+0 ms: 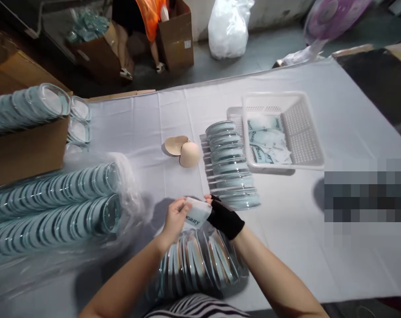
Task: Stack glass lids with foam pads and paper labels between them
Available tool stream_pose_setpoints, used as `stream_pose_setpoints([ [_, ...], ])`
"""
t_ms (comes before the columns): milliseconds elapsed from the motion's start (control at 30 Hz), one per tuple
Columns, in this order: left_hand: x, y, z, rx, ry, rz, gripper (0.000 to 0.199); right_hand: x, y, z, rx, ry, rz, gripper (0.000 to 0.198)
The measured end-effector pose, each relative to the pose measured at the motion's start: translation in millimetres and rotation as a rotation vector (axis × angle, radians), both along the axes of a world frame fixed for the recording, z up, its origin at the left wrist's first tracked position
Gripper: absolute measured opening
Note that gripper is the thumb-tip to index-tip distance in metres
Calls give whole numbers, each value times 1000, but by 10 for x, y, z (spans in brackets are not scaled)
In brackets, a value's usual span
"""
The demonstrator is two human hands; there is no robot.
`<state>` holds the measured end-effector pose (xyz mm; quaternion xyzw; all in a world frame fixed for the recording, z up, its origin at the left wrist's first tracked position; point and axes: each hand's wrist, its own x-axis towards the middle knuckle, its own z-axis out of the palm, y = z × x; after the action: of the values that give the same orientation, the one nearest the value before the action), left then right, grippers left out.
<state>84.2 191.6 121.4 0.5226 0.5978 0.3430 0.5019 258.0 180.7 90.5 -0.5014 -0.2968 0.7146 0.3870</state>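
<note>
Between my two hands is a small white-and-pale-blue packet [197, 213] with "beauty" printed on it. My left hand [174, 220] is closed on its left edge, thumb on top. My right hand [224, 216], in a black fingerless glove, is closed at its right edge, its fingers partly hidden. Just below, against my striped top, lies a row of clear, pale-blue-lined cases [197, 260]. Beyond my hands a pair of beige bra cups [189, 154] rests on the white cloth. Another row of clear cases [228, 165] lies to its right.
A white plastic basket [304, 132] with several printed packets [266, 137] stands at the right. Long stacks of clear cases [54, 212] in plastic wrap fill the left, beside a cardboard box [28, 152]. Across the table are a person's legs [154, 55], a white bag [229, 31] and a pink fan [331, 20].
</note>
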Motion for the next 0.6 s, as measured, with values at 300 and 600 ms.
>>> stream_pose_setpoints([
  [300, 258, 602, -286, 241, 143, -12, 41, 120, 80, 158, 50, -112, -93, 40],
  [600, -137, 2635, -676, 409, 824, -962, 44, 591, -297, 241, 161, -503, 42, 26],
])
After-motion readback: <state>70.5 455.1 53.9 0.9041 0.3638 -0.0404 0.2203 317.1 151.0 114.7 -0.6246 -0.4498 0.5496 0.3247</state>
